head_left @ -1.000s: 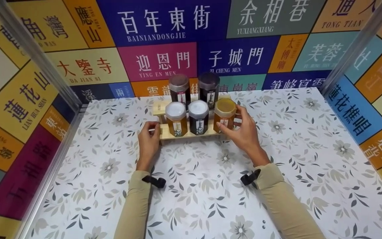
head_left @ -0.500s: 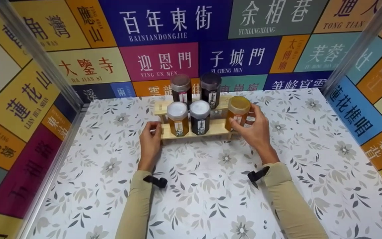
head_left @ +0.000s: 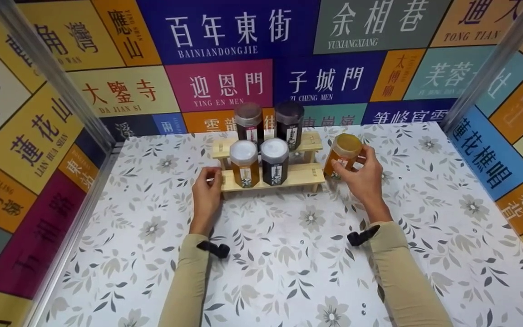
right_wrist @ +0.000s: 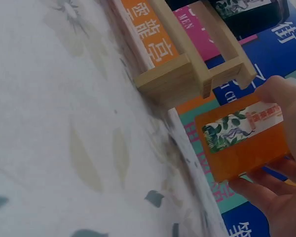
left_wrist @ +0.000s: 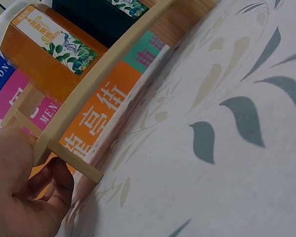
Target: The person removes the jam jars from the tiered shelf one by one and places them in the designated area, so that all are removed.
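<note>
In the head view a two-tier wooden rack [head_left: 301,175] bears several lidded jars. My left hand [head_left: 206,195] pinches the rack's left end; in the left wrist view its thumb is above the slat [left_wrist: 76,106] and its fingers curl below. My right hand [head_left: 366,181] holds an amber jar [head_left: 342,152] with a yellow lid, tilted, just right of the rack. The right wrist view shows thumb and fingers on opposite sides of this jar [right_wrist: 244,145], apart from the rack. An amber jar [head_left: 245,165] and a dark jar [head_left: 275,163], both white-lidded, stand on the front tier.
Two dark-lidded jars, one reddish [head_left: 249,122] and one near-black [head_left: 289,122], stand on the back tier. A floral-patterned table [head_left: 261,254] lies beneath. Panels with large printed characters [head_left: 225,84] rise behind and at both sides, with clear posts at the back corners.
My right hand has carried the yellow-lidded amber jar rightward off the front tier, past the rack's right end, and the jar has tilted. The left hand stays at the rack's left end.
</note>
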A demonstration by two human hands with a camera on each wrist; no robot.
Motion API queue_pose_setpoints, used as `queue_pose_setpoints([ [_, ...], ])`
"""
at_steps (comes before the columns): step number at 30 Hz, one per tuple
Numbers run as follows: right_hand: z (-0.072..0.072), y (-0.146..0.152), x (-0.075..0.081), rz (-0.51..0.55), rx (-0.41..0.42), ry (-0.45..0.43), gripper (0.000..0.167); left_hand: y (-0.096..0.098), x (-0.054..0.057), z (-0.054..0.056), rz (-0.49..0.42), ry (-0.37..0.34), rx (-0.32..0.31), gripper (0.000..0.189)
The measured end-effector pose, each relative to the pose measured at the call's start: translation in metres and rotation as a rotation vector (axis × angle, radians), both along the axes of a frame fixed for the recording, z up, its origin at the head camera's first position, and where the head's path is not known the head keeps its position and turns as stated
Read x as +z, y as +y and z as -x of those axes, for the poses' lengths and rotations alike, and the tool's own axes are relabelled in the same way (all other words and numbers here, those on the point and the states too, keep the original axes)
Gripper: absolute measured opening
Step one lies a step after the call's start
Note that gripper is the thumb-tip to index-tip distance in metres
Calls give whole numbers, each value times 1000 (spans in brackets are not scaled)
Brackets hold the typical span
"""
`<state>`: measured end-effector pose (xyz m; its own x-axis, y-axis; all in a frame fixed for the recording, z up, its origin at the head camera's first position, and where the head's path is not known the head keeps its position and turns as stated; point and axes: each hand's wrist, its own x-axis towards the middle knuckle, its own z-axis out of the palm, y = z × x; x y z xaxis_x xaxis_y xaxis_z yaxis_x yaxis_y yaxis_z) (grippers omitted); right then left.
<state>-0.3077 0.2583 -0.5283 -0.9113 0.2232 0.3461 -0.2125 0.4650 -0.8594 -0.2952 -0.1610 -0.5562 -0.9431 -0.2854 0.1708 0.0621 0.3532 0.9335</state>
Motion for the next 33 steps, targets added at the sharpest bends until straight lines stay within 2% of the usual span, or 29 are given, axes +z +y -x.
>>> queue_pose_setpoints([
  [6,5,0,-10,0,39,-94,86,0,0,-1,-11,0,-12,19],
  [11,12,-1,-13,-9,70,-131,86,0,-2,-3,5,1,-18,21],
  [17,35,-3,-9,-113,71,-128,81,0,-1,-2,0,16,-14,21],
  [21,52,-6,-7,-134,77,-142,80,-1,0,-1,-11,16,-12,20],
  [24,60,-8,-7,-156,82,-152,82,-1,0,-1,-11,9,-9,20],
  [28,65,-8,-8,-191,102,-153,82,-1,0,-2,-14,4,-3,21],
  [33,63,-9,-7,-205,121,-158,80,-1,0,-2,-19,4,-14,22],
])
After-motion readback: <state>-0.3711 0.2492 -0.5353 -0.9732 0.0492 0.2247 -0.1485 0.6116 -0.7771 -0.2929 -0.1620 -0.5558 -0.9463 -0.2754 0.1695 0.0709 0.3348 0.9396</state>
